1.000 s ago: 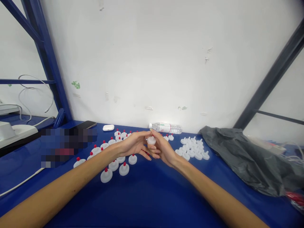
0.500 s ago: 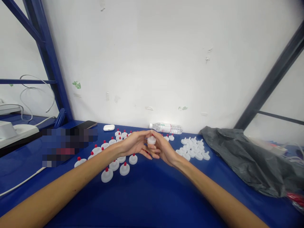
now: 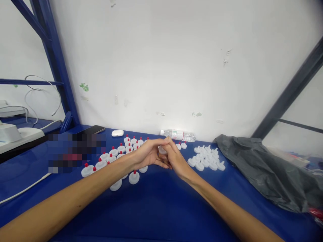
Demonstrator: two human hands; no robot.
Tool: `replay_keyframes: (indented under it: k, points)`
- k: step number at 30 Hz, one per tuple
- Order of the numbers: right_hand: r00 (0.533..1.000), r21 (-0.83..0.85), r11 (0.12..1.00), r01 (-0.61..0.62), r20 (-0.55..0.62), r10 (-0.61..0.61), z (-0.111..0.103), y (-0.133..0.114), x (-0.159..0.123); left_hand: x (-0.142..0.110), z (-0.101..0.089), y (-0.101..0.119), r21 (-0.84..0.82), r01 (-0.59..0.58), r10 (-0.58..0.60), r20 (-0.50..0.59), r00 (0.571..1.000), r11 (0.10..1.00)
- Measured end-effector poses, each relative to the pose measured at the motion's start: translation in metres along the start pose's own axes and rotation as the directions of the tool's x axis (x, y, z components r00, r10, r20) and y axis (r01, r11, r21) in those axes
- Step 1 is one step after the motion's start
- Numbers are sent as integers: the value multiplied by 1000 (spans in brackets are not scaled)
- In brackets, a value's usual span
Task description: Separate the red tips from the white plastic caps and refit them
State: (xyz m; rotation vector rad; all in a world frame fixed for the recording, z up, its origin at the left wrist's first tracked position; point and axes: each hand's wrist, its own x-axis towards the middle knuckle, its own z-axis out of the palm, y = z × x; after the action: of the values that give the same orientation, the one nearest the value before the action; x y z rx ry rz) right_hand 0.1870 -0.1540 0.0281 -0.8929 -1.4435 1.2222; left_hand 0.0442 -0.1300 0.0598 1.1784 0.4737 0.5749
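Note:
My left hand (image 3: 148,153) and my right hand (image 3: 176,158) meet above the blue table, thumbs touching on top. Between them is a white nozzle cap (image 3: 162,150), mostly hidden by the fingers; its tip is covered by the thumbs. Both hands are closed around it, though some lower left fingers stretch out beneath. Left of the hands stand several white nozzle caps with red tips (image 3: 134,177), partly behind my left forearm. To the right lies a cluster of white nozzle caps without red tips (image 3: 205,158).
A clear plastic bottle (image 3: 178,135) lies by the wall. At the back left are a white earbud case (image 3: 117,133) and a phone (image 3: 97,129). A dark grey plastic bag (image 3: 262,171) covers the right side. A white cable (image 3: 25,190) runs along the left.
The thumbs have closed over the cap's red tip, which showed between the hands before. My right hand has turned inward. The whole view has shifted slightly.

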Motion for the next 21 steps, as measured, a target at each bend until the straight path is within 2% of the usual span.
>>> replay_keyframes:
  k: [15, 17, 19, 21]
  points:
    - [997, -95, 995, 36, -65, -42, -1, 6, 2, 2, -1, -3, 1, -67, 67, 6, 998, 998]
    - [999, -112, 993, 31, -35, -35, -2, 5, 3, 2, -2, -2, 55, -52, 50, 22, 998, 997]
    - [999, -125, 991, 53, 18, -52, -5, 4, 4, 2, -3, -1, 183, -46, 40, 37, 998, 982]
    - [993, -142, 984, 104, 76, -94, -10, 0, 8, 2, -7, 3, 327, -73, 76, 4, 997, 942]
